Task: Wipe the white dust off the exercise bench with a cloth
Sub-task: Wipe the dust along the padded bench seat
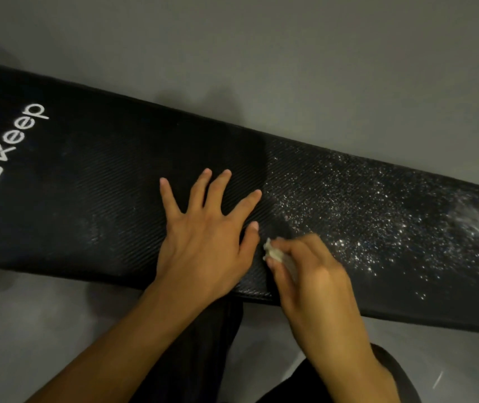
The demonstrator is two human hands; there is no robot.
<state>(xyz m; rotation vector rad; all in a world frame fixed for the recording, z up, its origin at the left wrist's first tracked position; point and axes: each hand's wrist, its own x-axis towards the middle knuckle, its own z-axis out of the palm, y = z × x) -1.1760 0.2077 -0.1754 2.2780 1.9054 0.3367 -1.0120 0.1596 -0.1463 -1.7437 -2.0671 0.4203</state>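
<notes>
Black textured worktop [87, 199]: left grip [203, 237] pressed flat, fingers spread; right grip [314, 274] curled round the white cloth [274, 253] just beside it, at the edge of white dust [378, 216] speckling the right end.

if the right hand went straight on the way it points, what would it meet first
Most likely the left hand, at its thumb: the right hand, gripping the cloth, points up-left toward it across a short strip of bench.
</notes>
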